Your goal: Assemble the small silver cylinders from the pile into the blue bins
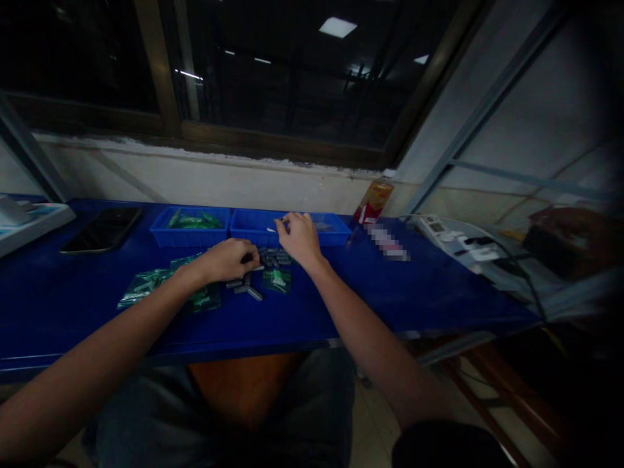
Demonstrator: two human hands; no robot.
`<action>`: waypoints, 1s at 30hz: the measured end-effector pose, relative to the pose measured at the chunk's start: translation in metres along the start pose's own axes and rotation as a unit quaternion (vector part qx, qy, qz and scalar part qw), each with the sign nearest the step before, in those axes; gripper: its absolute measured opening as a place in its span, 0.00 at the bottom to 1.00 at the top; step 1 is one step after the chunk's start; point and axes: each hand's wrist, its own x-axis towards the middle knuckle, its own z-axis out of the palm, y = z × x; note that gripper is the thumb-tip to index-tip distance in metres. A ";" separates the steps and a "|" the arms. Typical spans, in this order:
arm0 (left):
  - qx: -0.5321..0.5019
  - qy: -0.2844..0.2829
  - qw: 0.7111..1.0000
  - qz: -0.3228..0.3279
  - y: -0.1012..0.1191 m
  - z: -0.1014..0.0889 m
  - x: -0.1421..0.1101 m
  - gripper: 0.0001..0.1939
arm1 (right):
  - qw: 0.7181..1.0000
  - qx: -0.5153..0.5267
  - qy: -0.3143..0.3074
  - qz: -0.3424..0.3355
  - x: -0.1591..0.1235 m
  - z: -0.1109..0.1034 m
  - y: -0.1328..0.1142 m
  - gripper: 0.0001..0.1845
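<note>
My left hand [231, 259] is closed, its fingertips pinched together at a pile of small dark grey cylinder-shaped pieces [275, 257]. Whatever lies between those fingertips is too small to make out. Over the front of the right blue bin [244, 224] is my right hand [298, 235], thumb and fingers pinched around something tiny that I cannot name. A small clear bag with green and white pieces [277, 281] lies just below the pile. Under and beside my left forearm rest several more bags of green-tinted pieces [146, 286].
Another blue bin [163, 235] holds green packets. A black phone [101, 231] lies on the blue table [312, 318], with a white device [34, 224] at far left. To the right stand a red and yellow package [374, 201] and a power strip with cables [453, 244].
</note>
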 end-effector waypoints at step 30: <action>-0.035 0.140 0.988 -0.049 -0.001 -0.021 -0.003 0.16 | 0.964 0.204 -0.143 -0.095 -0.009 -0.012 -0.029 0.10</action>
